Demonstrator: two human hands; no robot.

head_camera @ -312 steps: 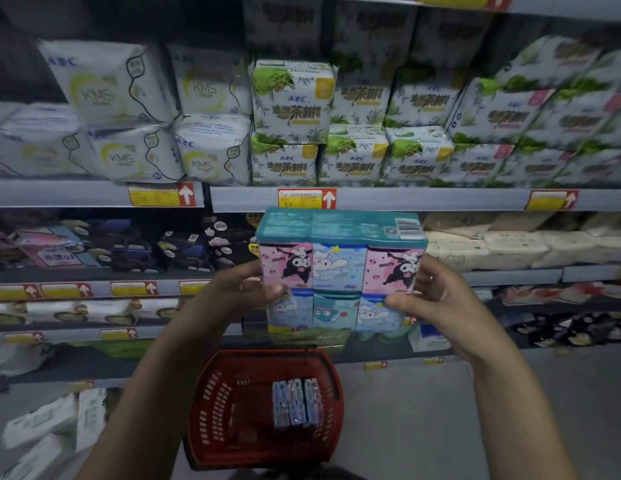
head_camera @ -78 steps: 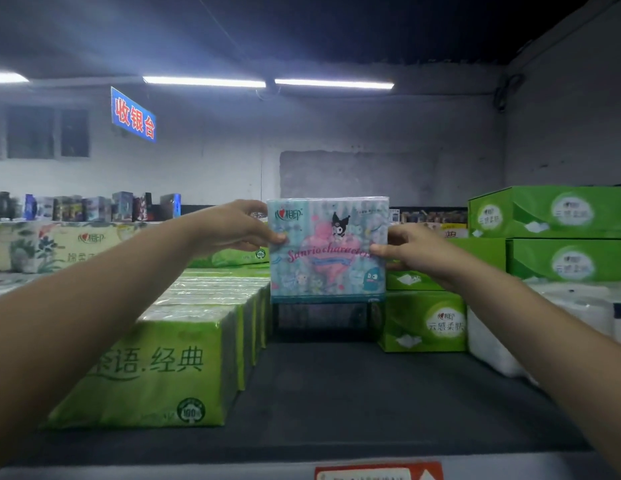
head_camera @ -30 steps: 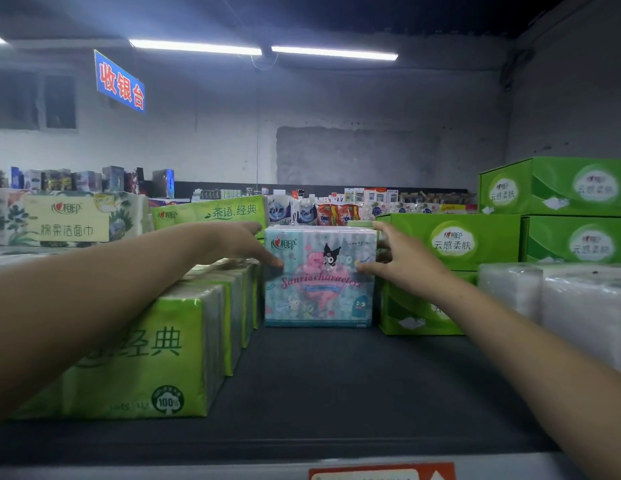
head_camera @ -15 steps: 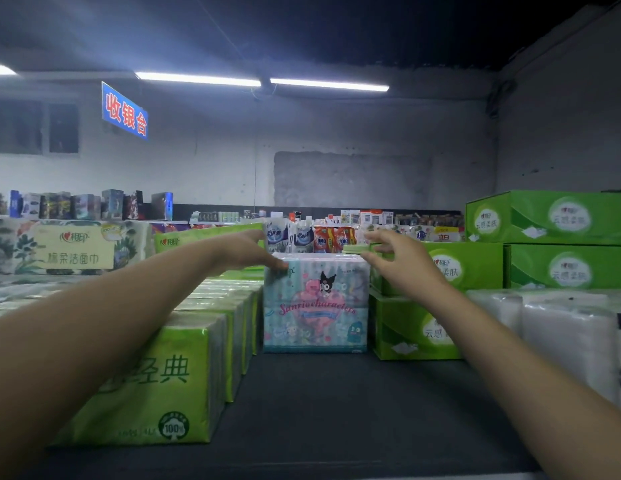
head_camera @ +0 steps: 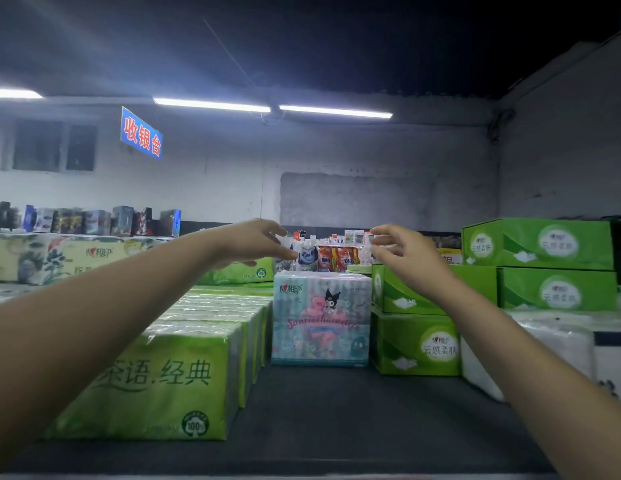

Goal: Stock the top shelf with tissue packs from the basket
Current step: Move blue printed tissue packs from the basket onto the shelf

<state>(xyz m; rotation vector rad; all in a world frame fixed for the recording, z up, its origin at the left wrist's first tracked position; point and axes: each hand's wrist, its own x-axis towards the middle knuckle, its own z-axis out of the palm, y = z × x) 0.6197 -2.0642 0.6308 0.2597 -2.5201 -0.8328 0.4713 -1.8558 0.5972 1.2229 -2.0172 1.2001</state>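
Note:
A pastel blue-and-pink cartoon tissue pack [head_camera: 321, 320] stands upright at the back of the dark top shelf [head_camera: 337, 414], between a row of green packs and stacked green boxes. My left hand [head_camera: 255, 244] hovers above and left of its top, fingers relaxed and holding nothing. My right hand [head_camera: 402, 252] hovers above and right of it, fingers spread and empty. Neither hand touches the pack. The basket is out of view.
A row of green tissue packs [head_camera: 156, 379] lines the shelf's left side. Stacked green tissue boxes [head_camera: 420, 327] stand to the right, with more green boxes [head_camera: 555, 265] and white wrapped rolls [head_camera: 531, 344] further right. A blue sign [head_camera: 141, 136] hangs behind.
Both hands let go of the cartoon pack after setting it at the back of the shelf and have lifted above its top corners.

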